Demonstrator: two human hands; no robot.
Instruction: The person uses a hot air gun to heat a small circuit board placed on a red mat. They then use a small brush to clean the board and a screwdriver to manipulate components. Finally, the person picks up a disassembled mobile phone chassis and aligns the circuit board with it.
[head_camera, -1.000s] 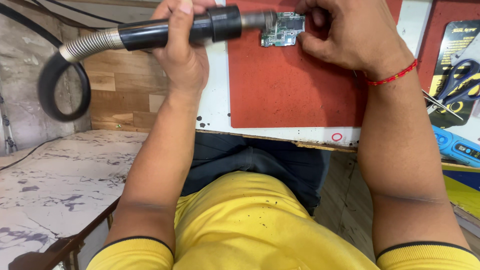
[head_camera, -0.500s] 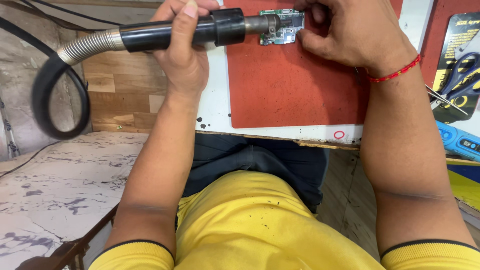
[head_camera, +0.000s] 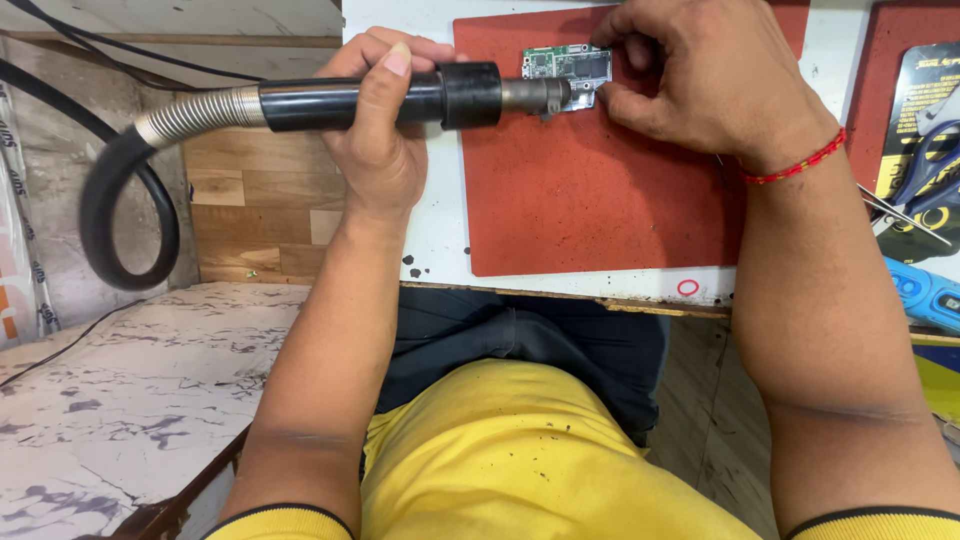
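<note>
**Hot-air nozzle laid level against the small board**

Red mat (head_camera: 600, 190) fills the upper middle of the frame, lying on the white bench (head_camera: 435, 220); it gives you a surface under the work, likely to spare the bench top.

Black hose (head_camera: 125, 215) loops down at far left, w/ a ribbed metal sleeve running into the black handle (head_camera: 380, 100). Your left hand (head_camera: 385, 140) wraps that handle, fingers curled tight round it, thumb on top. Long axis runs near level across the frame, nozzle tip (head_camera: 535, 95) pointing right, touching or just short of the board's left edge, can't tell which.

Your right hand (head_camera: 700, 80), upper right, w/ a red thread at the wrist, pins the small green circuit board (head_camera: 567, 66): fingertips pressed together on its right edge, prob. so it can't slide. Board lies flat at the mat's top edge, long side left-right.

Blue tool (head_camera: 925, 290) & a carded pack (head_camera: 920, 150) sit far right, untouched.
</note>
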